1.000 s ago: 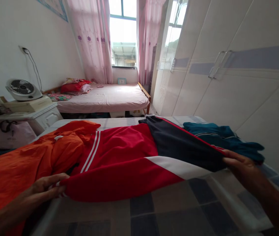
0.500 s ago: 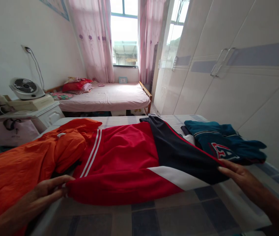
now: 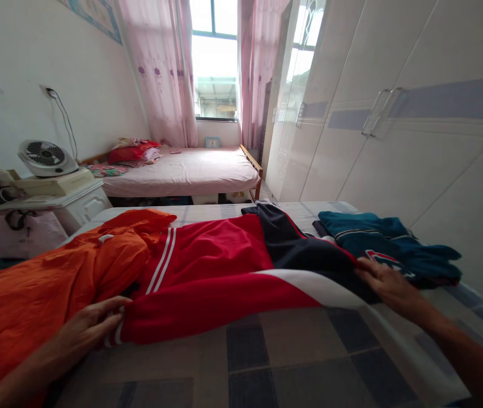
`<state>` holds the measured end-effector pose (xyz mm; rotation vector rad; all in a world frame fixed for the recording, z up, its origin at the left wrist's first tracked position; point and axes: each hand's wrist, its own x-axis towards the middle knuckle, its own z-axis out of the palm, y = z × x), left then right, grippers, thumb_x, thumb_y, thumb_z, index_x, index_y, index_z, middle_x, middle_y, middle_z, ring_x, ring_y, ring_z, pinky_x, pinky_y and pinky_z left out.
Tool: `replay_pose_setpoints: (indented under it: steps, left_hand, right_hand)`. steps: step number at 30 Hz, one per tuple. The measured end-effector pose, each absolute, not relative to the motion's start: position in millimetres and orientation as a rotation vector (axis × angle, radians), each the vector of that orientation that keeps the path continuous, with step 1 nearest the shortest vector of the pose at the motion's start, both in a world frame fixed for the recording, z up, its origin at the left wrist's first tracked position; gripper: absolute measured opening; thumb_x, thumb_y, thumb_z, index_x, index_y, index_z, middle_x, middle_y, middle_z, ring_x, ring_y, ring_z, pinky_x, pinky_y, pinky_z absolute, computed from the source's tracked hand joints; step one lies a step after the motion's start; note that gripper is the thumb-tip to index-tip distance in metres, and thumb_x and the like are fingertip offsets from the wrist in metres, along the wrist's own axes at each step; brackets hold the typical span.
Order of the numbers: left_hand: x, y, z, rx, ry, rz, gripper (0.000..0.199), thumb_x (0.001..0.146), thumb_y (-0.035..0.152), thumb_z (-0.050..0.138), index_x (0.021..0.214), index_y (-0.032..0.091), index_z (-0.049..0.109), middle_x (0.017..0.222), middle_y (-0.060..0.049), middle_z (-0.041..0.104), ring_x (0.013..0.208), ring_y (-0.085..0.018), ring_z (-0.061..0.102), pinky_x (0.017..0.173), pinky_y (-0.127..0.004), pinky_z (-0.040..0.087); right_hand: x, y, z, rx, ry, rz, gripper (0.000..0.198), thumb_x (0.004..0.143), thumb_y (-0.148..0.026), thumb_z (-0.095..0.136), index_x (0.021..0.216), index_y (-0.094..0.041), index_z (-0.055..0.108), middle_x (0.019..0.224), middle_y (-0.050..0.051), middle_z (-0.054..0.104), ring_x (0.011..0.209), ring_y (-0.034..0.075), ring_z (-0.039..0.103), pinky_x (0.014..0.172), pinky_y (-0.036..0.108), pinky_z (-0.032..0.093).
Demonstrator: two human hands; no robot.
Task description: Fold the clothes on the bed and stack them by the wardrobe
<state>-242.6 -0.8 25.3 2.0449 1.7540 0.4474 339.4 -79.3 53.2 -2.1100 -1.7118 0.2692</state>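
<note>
A red, navy and white track jacket (image 3: 220,243) lies spread across the checked bed sheet, its near sleeve running left to right along the front. My left hand (image 3: 90,327) pinches the white-striped cuff of that sleeve. At the other end my right hand (image 3: 384,283) grips the navy shoulder part along its red piping; the fingertips are partly hidden by the cloth. Left of the jacket, an orange garment (image 3: 54,277) lies in loose folds, close to my left hand. Beyond my right hand sits a folded teal garment (image 3: 369,232) with a red and white letter patch.
The checked sheet (image 3: 301,362) covers the near bed. Farther off stands a bed with a pink sheet (image 3: 194,164) and a red bundle (image 3: 133,152). A fan (image 3: 48,157) rests on the left cabinet. White wardrobe doors (image 3: 352,164) line the right side.
My right hand has moved left and slightly up with the jacket's navy part, which now bunches. The near sleeve has shifted up a little, and its cuff stripes show more at my left hand.
</note>
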Motion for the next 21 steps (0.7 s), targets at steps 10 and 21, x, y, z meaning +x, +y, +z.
replay_pose_setpoints:
  steps: [10, 21]
  left_hand:
    - [-159, 0, 29, 2.856, 1.294, 0.618, 0.033, 0.09, 0.036, 0.042, 0.116, 0.028, 0.061, 0.127, -0.002, 0.059, 0.114, -0.018, 0.057, 0.095, -0.03, 0.048]
    - [-90, -11, -29, 3.374, 0.909, 0.417, 0.066, 0.088, 0.046, 0.044, 0.145, 0.023, 0.021, 0.146, -0.003, 0.036, 0.131, -0.023, 0.04, 0.099, -0.039, 0.045]
  right_hand:
    - [311, -23, 60, -2.152, -1.763, 0.172, 0.05, 0.084, -0.036, 0.041, 0.129, -0.017, 0.051, 0.128, 0.008, 0.057, 0.114, 0.024, 0.055, 0.095, 0.032, 0.041]
    - [282, 95, 41, -2.305, -1.529, 0.364, 0.029, 0.077, -0.029, 0.056, 0.097, -0.012, 0.068, 0.104, 0.014, 0.068, 0.103, 0.027, 0.06, 0.082, 0.029, 0.044]
